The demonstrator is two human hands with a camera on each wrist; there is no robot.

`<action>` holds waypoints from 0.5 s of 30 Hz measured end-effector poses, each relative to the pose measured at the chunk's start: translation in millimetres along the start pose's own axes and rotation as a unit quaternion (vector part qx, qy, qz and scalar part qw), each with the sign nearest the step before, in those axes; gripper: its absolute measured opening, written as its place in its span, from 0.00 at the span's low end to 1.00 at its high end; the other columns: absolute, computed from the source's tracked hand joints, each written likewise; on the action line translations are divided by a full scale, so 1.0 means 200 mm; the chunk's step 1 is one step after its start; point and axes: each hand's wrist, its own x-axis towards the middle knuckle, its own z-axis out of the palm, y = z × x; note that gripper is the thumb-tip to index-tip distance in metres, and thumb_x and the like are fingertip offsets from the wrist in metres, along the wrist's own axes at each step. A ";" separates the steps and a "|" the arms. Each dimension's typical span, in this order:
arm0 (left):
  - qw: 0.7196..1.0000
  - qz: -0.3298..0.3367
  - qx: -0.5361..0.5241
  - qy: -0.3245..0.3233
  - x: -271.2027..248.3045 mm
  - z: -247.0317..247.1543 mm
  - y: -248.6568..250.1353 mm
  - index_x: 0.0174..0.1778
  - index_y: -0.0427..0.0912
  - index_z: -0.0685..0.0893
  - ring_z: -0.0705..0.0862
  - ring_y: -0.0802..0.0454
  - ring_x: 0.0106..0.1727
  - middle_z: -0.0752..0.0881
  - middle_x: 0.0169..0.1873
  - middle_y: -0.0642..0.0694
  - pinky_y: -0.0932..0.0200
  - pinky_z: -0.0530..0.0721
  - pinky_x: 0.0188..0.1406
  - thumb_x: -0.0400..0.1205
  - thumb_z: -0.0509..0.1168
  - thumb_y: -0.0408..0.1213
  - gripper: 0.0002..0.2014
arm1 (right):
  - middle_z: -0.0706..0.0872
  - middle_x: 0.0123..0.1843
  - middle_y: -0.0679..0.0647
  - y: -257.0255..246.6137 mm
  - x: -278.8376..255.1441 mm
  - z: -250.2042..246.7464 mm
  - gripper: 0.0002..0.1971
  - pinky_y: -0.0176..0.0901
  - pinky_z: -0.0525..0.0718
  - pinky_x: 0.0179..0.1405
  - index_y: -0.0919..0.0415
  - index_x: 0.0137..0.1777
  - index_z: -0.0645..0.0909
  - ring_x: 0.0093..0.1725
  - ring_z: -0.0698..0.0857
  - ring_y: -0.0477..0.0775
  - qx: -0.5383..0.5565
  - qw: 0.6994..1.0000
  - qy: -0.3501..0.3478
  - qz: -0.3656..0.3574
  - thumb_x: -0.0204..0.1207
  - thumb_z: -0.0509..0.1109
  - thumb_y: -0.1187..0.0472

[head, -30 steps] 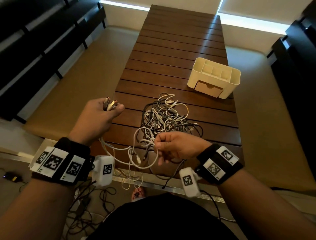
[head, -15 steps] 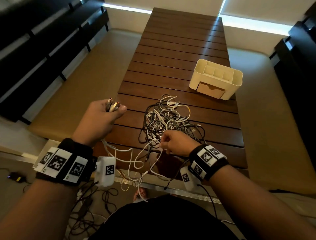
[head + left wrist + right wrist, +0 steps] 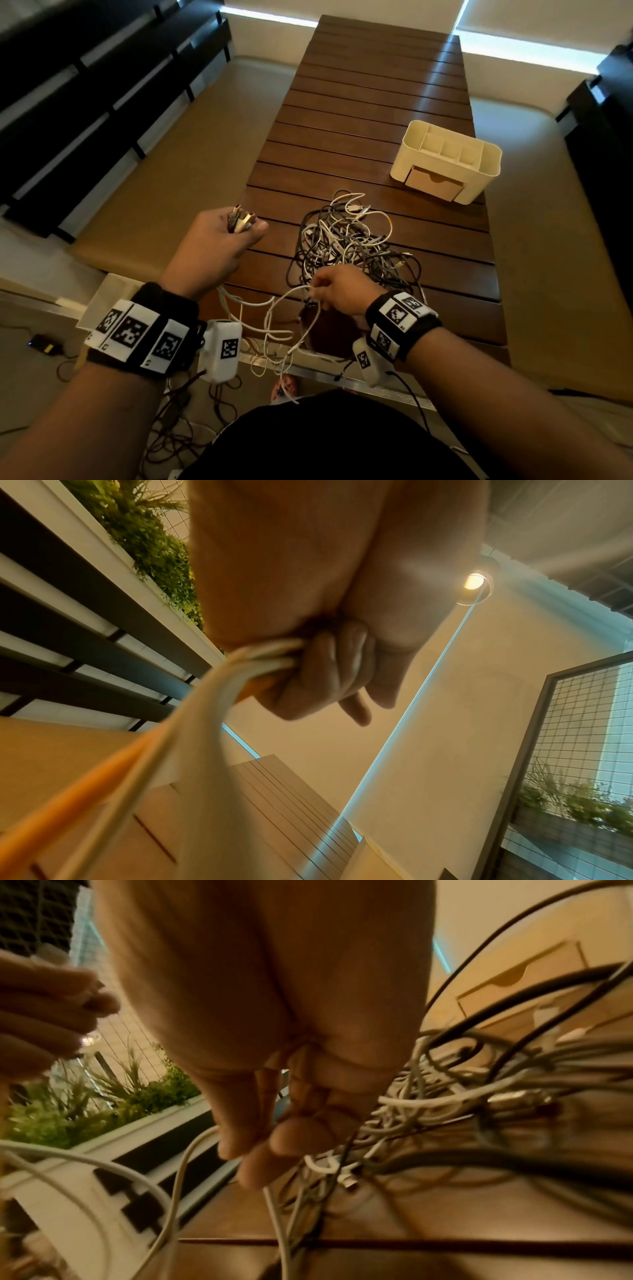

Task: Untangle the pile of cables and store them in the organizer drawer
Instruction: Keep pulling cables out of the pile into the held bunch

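Note:
A tangled pile of white, grey and black cables (image 3: 346, 246) lies on the slatted wooden table (image 3: 376, 113). My left hand (image 3: 219, 240) is raised left of the pile and grips a bundle of cable ends (image 3: 241, 219), whose white and orange cords (image 3: 219, 685) run down from the fist. At the pile's near edge my right hand (image 3: 339, 289) pinches a white cable (image 3: 291, 298) that loops off the table edge; its fingertips (image 3: 260, 1150) sit among the strands. The cream organizer (image 3: 448, 161) stands at the far right with its drawer (image 3: 433, 181) closed.
Dark slatted benches (image 3: 85, 102) line the left side, with more dark furniture at the right. Loose cables and a small black device (image 3: 44, 344) lie on the floor near my feet. A metal rail (image 3: 342, 373) runs along the table's near edge.
My right hand moved forward into the pile's near edge and turned palm down, now pinching a white strand. The left hand stayed raised with its bundle.

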 end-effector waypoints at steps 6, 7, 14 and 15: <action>1.000 0.010 0.003 -0.006 -0.01 0.00 0.05 0.39 0.42 0.82 0.68 0.64 0.20 0.73 0.17 0.59 0.56 0.69 0.28 0.84 0.69 0.42 0.10 | 0.90 0.38 0.43 -0.08 -0.05 0.13 0.02 0.38 0.83 0.44 0.49 0.50 0.84 0.35 0.86 0.36 0.013 0.983 -0.181 -0.037 0.83 0.71 0.55; 1.000 0.012 0.004 -0.004 -0.01 0.00 0.06 0.39 0.43 0.82 0.69 0.64 0.20 0.74 0.17 0.60 0.57 0.69 0.28 0.85 0.69 0.41 0.10 | 0.90 0.40 0.44 -0.07 -0.06 0.13 0.02 0.42 0.83 0.47 0.48 0.50 0.85 0.38 0.86 0.38 -0.024 0.977 -0.209 -0.037 0.83 0.71 0.54; 1.000 0.004 0.006 0.007 -0.01 -0.02 0.04 0.43 0.39 0.84 0.70 0.64 0.20 0.75 0.17 0.61 0.55 0.71 0.30 0.84 0.69 0.42 0.10 | 0.92 0.54 0.50 0.00 -0.07 0.09 0.16 0.51 0.85 0.61 0.50 0.68 0.80 0.47 0.91 0.47 0.046 0.968 -0.245 0.020 0.82 0.73 0.56; 1.000 0.006 0.007 0.008 -0.01 -0.02 0.04 0.43 0.40 0.84 0.70 0.65 0.20 0.75 0.17 0.61 0.55 0.71 0.30 0.84 0.69 0.42 0.10 | 0.92 0.51 0.51 0.02 -0.07 0.09 0.13 0.51 0.87 0.55 0.53 0.66 0.80 0.46 0.92 0.49 0.044 0.977 -0.209 0.026 0.82 0.72 0.55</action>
